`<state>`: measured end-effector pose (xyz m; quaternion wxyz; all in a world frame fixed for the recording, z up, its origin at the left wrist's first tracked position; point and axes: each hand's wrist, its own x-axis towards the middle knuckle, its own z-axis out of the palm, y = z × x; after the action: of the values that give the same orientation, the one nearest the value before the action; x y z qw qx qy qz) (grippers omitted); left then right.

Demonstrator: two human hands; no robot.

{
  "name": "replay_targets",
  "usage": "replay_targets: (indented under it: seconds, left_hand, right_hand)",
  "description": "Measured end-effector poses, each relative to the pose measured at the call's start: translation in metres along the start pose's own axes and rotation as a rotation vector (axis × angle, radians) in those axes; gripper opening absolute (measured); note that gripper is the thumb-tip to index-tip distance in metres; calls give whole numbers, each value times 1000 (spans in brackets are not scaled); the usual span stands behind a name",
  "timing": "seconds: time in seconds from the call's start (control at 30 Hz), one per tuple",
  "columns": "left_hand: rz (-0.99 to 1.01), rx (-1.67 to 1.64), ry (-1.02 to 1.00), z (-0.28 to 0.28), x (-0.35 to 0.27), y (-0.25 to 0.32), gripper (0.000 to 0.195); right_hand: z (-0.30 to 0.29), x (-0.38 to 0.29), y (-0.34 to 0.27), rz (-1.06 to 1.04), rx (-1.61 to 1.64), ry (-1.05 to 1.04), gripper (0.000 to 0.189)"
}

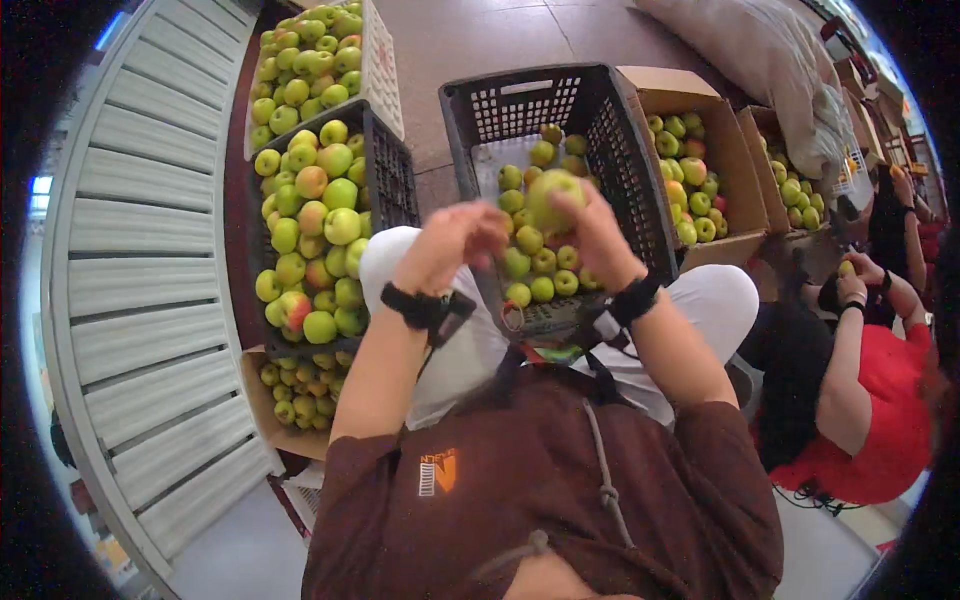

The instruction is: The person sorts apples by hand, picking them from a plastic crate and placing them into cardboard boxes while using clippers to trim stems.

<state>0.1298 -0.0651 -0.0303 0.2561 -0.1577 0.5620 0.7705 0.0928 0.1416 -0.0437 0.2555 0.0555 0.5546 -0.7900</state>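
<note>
A green apple (553, 199), blurred by motion, is held in my right hand (604, 244) above a black plastic crate (540, 313). My left hand (456, 244) hovers over the crate's left edge with its fingers loosely curled and apart; I see nothing in it, though it is blurred. Inside the crate, several green apples (544, 260) lie in a layer, thickest towards my side. Part of the crate's pale floor lining (491, 161) shows at the far left. Black straps with small devices are on both my wrists.
At left stand a heaped black crate of apples (315, 217), a white crate of apples (382, 67) and a cardboard box of apples (259, 390), beside a roller conveyor (150, 225). Open cardboard boxes (739, 187) with apples flank the right. A person in red (877, 420) sits there, holding an apple.
</note>
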Motion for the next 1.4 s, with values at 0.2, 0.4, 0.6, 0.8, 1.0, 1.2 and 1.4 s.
replay_targets:
  seconds: [0.2,0.4,0.6,0.8,1.0,1.2,1.4]
  left_hand:
    - [71,-504,145,-17,52,3,25]
    - [63,-379,156,-5,59,4,22]
    - [44,-352,103,-3,66,2,23]
    - [37,-192,153,1,64,6,23]
    - [57,-259,83,13,77,1,18]
    - [194,-245,104,-1,68,-7,16]
    - [411,-390,104,-6,38,7,14]
  right_hand:
    - [-115,72,59,213,311,392,34]
    - [-169,94,138,406,-710,705,59]
    - [-170,99,161,457,-1454,489,62]
    - [-175,118,176,388,-1568,346,32]
    - [-241,127,203,-207,-1854,153,39]
    - [-113,111,154,-48,-1388,71,33]
    - [-60,43,113,424,-422,50,31]
